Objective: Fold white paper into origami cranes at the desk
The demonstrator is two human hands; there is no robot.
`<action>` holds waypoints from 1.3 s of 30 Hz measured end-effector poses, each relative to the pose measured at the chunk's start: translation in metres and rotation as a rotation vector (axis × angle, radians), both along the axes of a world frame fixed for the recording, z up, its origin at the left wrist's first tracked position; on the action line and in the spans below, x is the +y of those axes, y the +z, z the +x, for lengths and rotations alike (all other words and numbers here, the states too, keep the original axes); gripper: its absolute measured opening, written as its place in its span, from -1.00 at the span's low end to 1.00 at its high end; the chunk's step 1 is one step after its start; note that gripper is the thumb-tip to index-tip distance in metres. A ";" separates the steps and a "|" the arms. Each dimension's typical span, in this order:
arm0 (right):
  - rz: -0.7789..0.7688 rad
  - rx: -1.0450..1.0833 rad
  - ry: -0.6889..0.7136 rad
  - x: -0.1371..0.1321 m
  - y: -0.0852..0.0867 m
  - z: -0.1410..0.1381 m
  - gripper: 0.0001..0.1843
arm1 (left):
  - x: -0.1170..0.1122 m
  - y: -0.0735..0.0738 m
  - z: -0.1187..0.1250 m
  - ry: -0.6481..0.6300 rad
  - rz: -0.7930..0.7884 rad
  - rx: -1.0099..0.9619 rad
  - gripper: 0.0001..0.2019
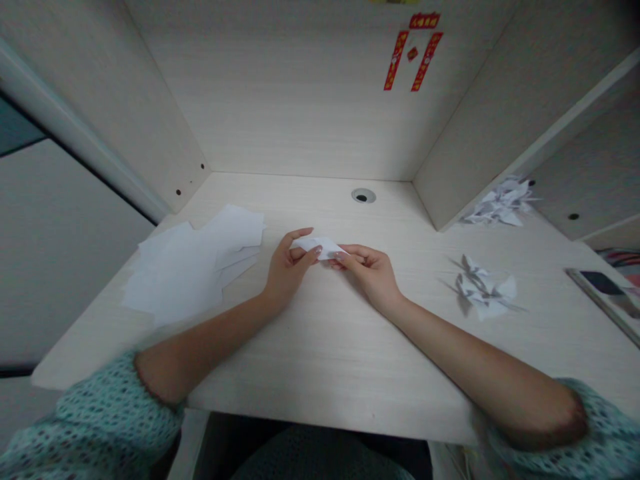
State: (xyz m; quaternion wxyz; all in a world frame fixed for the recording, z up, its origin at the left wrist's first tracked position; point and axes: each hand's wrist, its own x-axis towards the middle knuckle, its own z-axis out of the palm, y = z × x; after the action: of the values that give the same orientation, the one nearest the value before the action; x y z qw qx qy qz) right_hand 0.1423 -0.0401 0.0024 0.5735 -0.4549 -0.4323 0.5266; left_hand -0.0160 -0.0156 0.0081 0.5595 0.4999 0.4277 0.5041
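Note:
Both hands meet over the middle of the pale wooden desk [320, 347], pinching a small folded piece of white paper [320, 245]. My left hand [287, 267] grips its left end between thumb and fingers. Fingers of my right hand [367, 267] are closed on its right end. The paper is held just above the desk surface and is partly covered by the fingertips.
A loose stack of white paper sheets [193, 263] lies at the left. Folded paper cranes [483, 288] sit at the right, with more folded cranes [500, 203] farther back. A phone [607, 287] lies at the right edge. A cable hole [363, 195] is at the back.

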 end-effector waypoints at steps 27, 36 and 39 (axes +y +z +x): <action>0.217 -0.145 -0.198 -0.002 -0.007 0.001 -0.81 | 0.001 0.003 -0.004 -0.104 -0.030 -0.006 -0.39; 0.279 -0.236 -0.215 -0.002 -0.008 0.004 -0.78 | -0.005 0.002 -0.003 -0.069 0.223 0.153 -0.09; 0.319 -0.297 -0.202 -0.003 -0.008 0.005 -0.77 | -0.004 0.003 -0.004 -0.032 0.271 0.240 -0.15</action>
State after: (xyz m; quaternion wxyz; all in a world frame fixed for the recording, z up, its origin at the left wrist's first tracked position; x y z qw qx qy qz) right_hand 0.1476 -0.0429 -0.0058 0.6179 -0.4720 -0.5420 0.3188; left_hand -0.0197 -0.0200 0.0110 0.4400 0.6342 0.4113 0.4849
